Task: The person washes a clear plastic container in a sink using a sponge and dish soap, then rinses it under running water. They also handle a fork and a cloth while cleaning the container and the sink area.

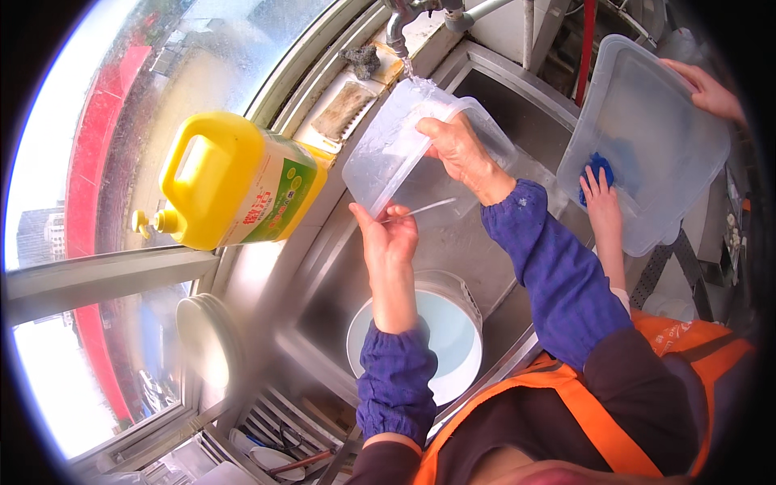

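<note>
Water runs from a metal tap (397,42) onto a clear plastic container (388,142), which is tilted over the sink. My right hand (458,148) grips its rim, thumb on the near side. Below it, my left hand (391,233) holds the container's lower corner between thumb and curled fingers. A thin pale strip or trickle extends from these fingers; I cannot tell which. Under my left forearm, a round white bucket (451,339) of pale bluish liquid stands in the steel sink (339,267).
A yellow jug (227,182) with a pump stands on the window ledge, near a brush (345,112) and a dark scourer (362,60). At right, a co-worker's hands hold a large translucent tub (667,139) and a blue cloth (597,173). Stacked pale plates (209,339) are at lower left.
</note>
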